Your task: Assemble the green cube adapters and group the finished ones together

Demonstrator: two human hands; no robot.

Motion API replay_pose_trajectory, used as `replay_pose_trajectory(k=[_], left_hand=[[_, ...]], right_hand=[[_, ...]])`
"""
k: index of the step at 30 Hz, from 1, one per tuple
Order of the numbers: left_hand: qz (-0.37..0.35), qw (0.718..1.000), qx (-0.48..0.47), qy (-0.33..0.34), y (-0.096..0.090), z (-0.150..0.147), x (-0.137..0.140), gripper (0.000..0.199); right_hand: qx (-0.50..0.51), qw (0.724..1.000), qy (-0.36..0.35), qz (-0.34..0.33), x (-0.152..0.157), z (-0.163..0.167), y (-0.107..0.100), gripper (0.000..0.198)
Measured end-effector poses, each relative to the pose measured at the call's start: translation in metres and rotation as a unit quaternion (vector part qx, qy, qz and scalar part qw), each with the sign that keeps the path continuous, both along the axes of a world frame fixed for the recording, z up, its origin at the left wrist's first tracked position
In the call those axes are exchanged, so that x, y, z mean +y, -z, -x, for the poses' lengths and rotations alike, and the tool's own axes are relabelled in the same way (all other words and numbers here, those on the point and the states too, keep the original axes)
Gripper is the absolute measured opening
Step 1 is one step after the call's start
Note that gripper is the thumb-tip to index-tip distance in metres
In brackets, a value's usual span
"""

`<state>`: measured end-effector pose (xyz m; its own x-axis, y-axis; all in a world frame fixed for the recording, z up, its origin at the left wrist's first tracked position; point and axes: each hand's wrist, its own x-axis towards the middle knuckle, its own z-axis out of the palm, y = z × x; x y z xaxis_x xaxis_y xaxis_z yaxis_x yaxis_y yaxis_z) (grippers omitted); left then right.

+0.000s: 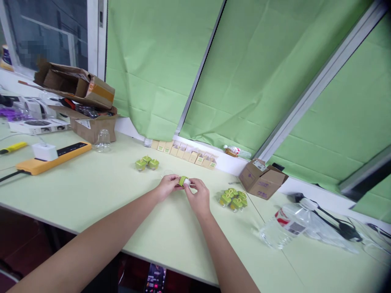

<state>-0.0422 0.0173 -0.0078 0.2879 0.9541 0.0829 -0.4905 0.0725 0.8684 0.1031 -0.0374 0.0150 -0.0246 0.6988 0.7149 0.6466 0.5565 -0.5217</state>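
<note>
Over the middle of the pale table, my left hand (166,188) and my right hand (199,198) meet around one small green-and-white container (183,181). Fingers of my left hand pinch its green side, while my right hand's thumb and fingers close on the whitish side. Its exact kind is too small to make out. Beyond my left hand sits a small group of green-topped clear containers (147,162). To the right of my right hand, a larger cluster of similar green-topped containers (233,199) with loops on top stands on the table.
Small tan boxes (183,153) line the wall. At left are cardboard boxes (91,126), a clear jar (103,141) and an orange power strip (55,158). A carton (262,178) and a large plastic bottle (287,224) stand at right. A phone (155,278) lies below the table edge.
</note>
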Motion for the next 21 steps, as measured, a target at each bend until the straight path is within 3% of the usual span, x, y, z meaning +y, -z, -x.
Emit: replay_pose_trajectory(k=[14,21], left_hand=[[-0.021,1.000,0.021,-0.004,-0.0008,0.0010,-0.0024,0.035],[-0.013,1.000,-0.002,0.026,0.0027,0.0029,0.0034,0.035]], right_hand=[[0.023,0.999,-0.001,0.033,0.0020,0.0000,0.0012,0.017],[0.122,0.990,-0.015,0.070,0.0032,0.0029,0.0040,0.025]])
